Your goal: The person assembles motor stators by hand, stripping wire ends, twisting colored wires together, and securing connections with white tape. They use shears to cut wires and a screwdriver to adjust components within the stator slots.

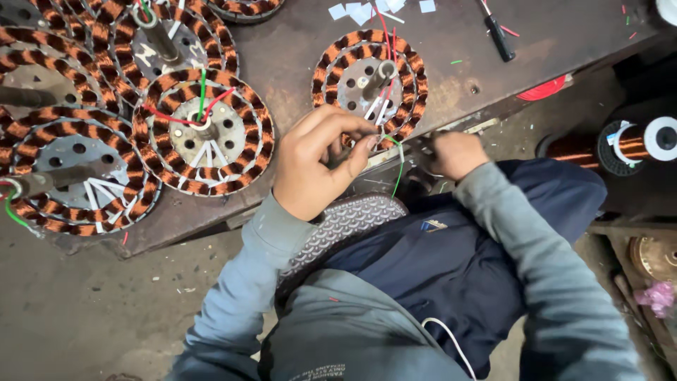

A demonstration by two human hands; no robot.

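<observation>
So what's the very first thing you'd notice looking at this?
The round coils of striped copper wire catch the eye first, crowded over the left half of the dark workbench, with one more coil alone near the middle. Right below that one, the left hand pinches a thin green wire while the right hand is closed beside it. At the far right sits a spool of copper wire.

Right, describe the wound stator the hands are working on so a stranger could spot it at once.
Start at the dark, worn metal workbench and look to its near edge. There lies a round copper-wound stator just beyond the left hand. Unlike the overlapping stators piled at the bench's left, it lies alone.
</observation>
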